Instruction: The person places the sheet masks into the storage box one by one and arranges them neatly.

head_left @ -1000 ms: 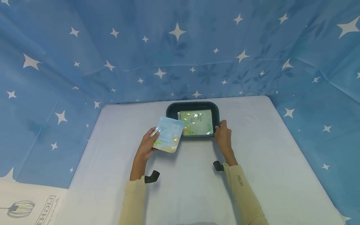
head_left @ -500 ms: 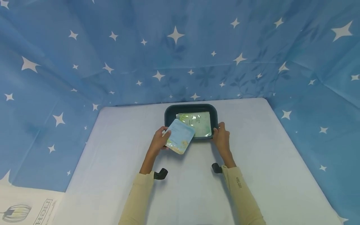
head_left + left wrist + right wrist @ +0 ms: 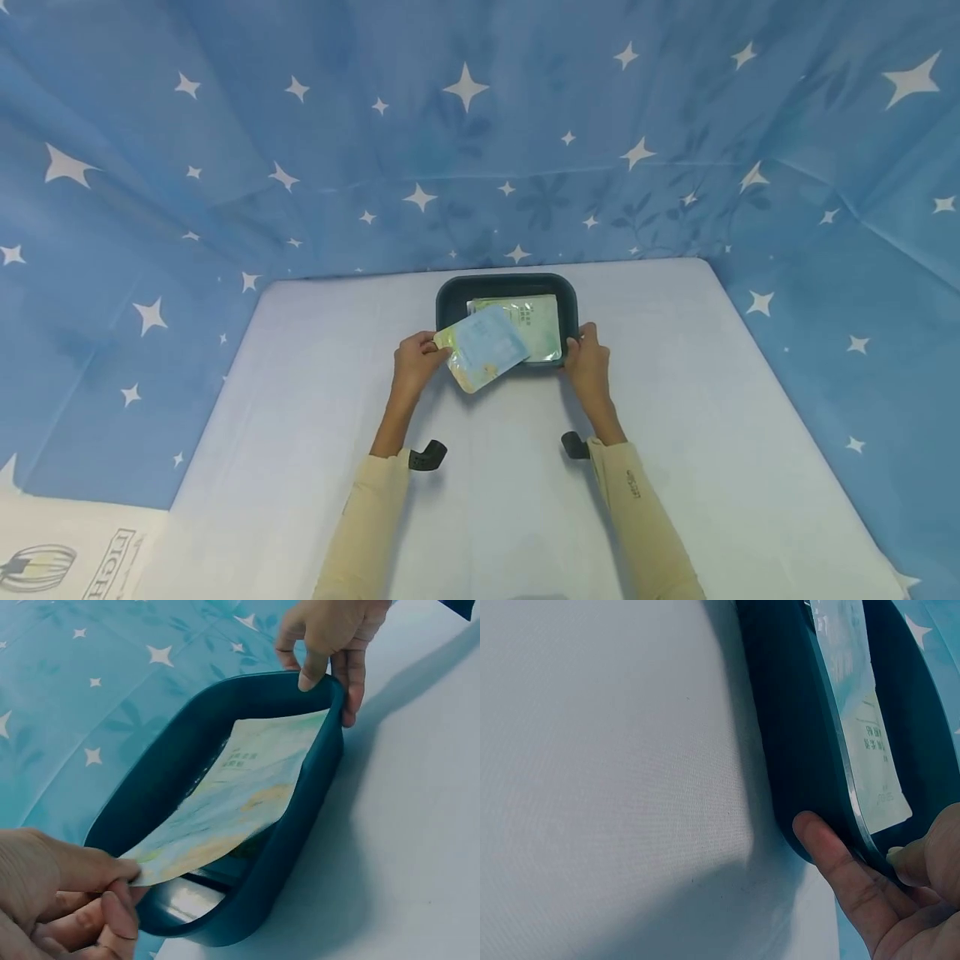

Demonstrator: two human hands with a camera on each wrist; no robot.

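A dark teal plastic basin [image 3: 506,283] stands near the table's back edge, with a green sachet [image 3: 542,321] lying in it. My left hand [image 3: 416,360] pinches a light blue sachet [image 3: 486,346] by its left corner between thumb and fingers. That sachet slants over the basin's front left rim and covers part of the green one. In the left wrist view, the blue sachet [image 3: 225,825] reaches across the basin's opening. At the basin's front right corner my right hand [image 3: 588,367] grips the rim, thumb inside and fingers outside, as the right wrist view shows.
A white cloth covers the table [image 3: 495,500]. Blue star-patterned fabric [image 3: 480,142] hangs behind and along both sides. Printed cream cloth [image 3: 67,542] lies at the lower left. A black wrist mount [image 3: 429,456] sticks out from the left sleeve, another from the right.
My left hand has moved right and brought the blue sachet over the basin, turning it and shifting its grip to a corner. My right hand stays on the rim.
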